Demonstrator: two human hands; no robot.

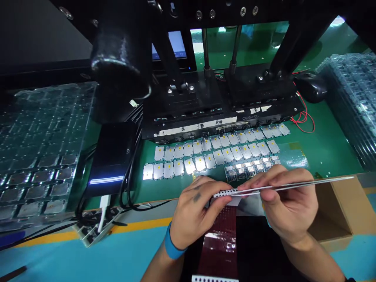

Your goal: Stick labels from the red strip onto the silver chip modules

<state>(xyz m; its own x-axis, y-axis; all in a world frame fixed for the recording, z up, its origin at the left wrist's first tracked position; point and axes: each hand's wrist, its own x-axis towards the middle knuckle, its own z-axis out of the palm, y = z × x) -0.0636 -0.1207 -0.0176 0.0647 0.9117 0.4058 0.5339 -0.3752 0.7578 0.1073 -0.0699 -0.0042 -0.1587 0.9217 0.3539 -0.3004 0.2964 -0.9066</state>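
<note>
My left hand (197, 211), with a blue band at the wrist, pinches the white hole-punched edge of a thin sheet (225, 193) between thumb and fingers. My right hand (289, 199) grips the same sheet farther right, where it shows nearly edge-on as thin white layers. A shiny dark red strip (219, 248) hangs below the hands, and another white punched edge (214, 279) shows at the bottom. Whether strip and sheet are one piece, I cannot tell. Just beyond my fingers lie small circuit boards (249, 169) with white labels.
Rows of silvery boards with yellow dots (199, 163) lie on the green mat (326, 156) before a black fixture (188, 117). Clear trays are stacked left (44, 129) and right (352, 90). A black mouse (310, 87), red wires and a cardboard box (354, 203) are at right.
</note>
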